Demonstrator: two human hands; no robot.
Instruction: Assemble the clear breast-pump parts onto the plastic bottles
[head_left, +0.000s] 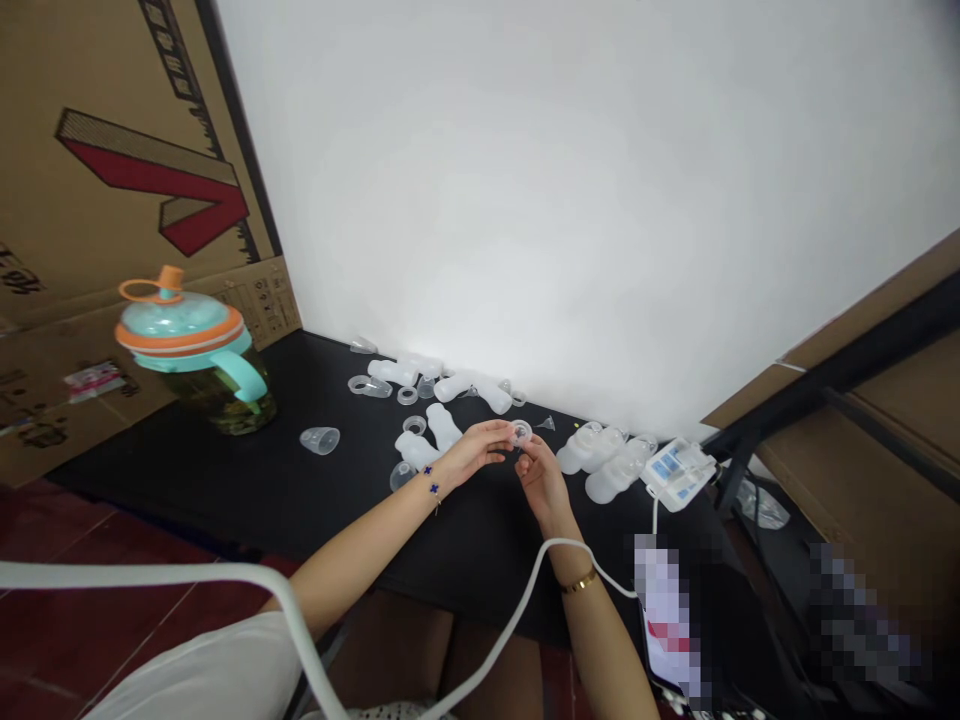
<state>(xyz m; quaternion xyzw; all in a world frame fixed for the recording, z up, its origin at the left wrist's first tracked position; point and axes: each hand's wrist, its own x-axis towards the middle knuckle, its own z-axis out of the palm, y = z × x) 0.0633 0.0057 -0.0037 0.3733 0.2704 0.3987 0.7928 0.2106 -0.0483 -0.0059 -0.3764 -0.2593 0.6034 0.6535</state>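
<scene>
Near the middle of the black table [300, 490], my left hand [480, 450] and my right hand [541, 475] meet at a small clear ring-shaped part [521, 432]. Fingertips of both hands pinch it from either side. Left of my hands lie white bottles [442, 428] and a translucent ring [414, 426]. Behind them, more white bottles [493, 393] rest near the wall with clear caps and rings. A small clear funnel-like piece [547, 423] sits just beyond my right hand. To the right, several white bottles with clear tops [611, 478] lie side by side.
A jug with an orange and teal lid [187, 340] stands at the left by a cardboard box [112, 220]. A clear cup [320, 440] lies nearby. A white device [679, 472], its cable [525, 610] and a phone [667, 620] are at the right.
</scene>
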